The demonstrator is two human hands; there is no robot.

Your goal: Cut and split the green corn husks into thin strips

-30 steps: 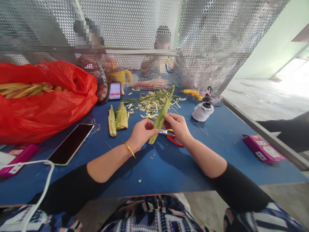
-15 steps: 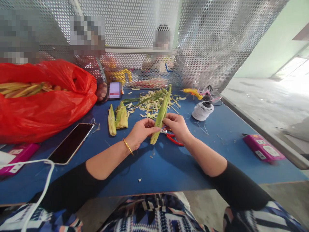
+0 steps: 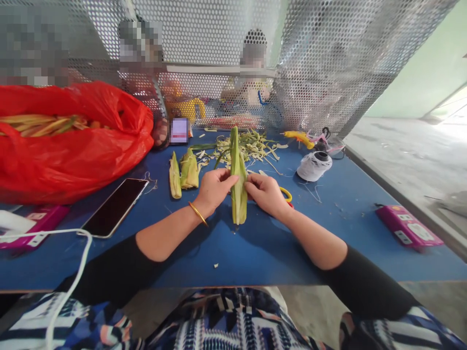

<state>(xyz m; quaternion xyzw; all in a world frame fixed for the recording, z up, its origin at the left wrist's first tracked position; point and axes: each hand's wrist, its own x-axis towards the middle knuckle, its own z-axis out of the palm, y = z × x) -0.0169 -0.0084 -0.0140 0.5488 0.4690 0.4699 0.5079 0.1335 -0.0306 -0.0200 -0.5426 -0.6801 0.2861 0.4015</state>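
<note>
A long folded green leaf piece [image 3: 238, 180] stands almost upright over the blue table [image 3: 255, 243]. My left hand [image 3: 214, 188] pinches its left side and my right hand [image 3: 265, 193] pinches its right side; both are closed on it. Under my right hand lie small scissors with yellow and red handles [image 3: 286, 195], mostly hidden. Two finished folded leaf pieces [image 3: 184, 172] lie left of my left hand. A heap of leaf trimmings [image 3: 251, 146] sits just behind the held leaf.
A red plastic bag [image 3: 73, 146] holding more leaves fills the left. A black phone [image 3: 115, 206] and a pink device [image 3: 36, 226] with a white cable lie front left. A white thread spool [image 3: 314, 166], a yellow tool [image 3: 299, 138] and another pink device [image 3: 408, 231] sit right. Perforated metal screens stand behind.
The leaf has swung from leaning right to nearly upright between my hands. My right hand has come off the scissors, which now lie on the table beneath it.
</note>
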